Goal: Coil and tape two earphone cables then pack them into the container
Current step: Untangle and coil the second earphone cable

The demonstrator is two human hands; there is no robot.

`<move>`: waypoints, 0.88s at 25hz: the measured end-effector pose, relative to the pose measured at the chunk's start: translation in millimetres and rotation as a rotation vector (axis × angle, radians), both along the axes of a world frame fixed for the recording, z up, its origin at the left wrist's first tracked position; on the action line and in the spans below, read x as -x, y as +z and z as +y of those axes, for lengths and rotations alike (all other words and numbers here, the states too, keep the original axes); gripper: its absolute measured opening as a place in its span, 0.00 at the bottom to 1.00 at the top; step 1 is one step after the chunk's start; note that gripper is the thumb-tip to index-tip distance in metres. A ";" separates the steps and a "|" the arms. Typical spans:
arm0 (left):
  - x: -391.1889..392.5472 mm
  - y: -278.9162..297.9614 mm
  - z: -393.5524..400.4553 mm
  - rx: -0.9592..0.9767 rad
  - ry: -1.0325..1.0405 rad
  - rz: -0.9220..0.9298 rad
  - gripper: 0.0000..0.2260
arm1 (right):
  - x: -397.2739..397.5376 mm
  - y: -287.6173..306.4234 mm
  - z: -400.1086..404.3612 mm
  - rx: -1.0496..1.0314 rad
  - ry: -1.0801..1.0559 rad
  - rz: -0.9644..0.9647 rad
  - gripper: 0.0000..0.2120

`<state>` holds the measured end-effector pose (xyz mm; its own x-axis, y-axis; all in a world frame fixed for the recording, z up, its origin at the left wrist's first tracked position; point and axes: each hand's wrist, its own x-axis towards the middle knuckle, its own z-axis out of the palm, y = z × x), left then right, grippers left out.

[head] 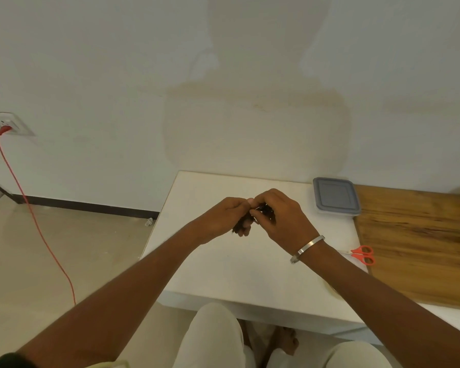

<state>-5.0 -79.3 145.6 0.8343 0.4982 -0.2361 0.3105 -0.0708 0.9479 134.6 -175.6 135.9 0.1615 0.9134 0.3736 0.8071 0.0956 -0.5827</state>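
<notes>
Both hands meet above the middle of the white table (pixel 223 266). A dark bundle of coiled earphone cable (pixel 246 224) is pinched between them, mostly hidden by the fingers. My left hand (pixel 223 216) grips the bundle from the left. My right hand (pixel 279 216) closes over its top right end; a metal bangle sits on that wrist. The container (pixel 335 196), clear with a grey lid on, rests at the table's far right. I cannot make out any tape or a second cable.
Red-handled scissors (pixel 363 254) lie at the table's right edge beside a wooden board (pixel 420 243). A red cord (pixel 35 216) runs from a wall socket (pixel 7 123) down across the floor on the left. My knees are under the table's near edge.
</notes>
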 end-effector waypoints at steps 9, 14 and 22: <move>2.5 4.1 -10.6 0.558 -0.062 -0.050 0.23 | -3.2 6.1 3.0 0.070 -0.035 0.211 0.04; 1.0 5.2 -14.6 0.775 0.020 -0.186 0.19 | -5.2 0.7 -0.9 0.251 -0.123 0.651 0.15; -2.8 -5.4 -9.2 0.818 0.247 -0.343 0.17 | 2.3 -5.4 -12.3 0.392 0.010 0.925 0.08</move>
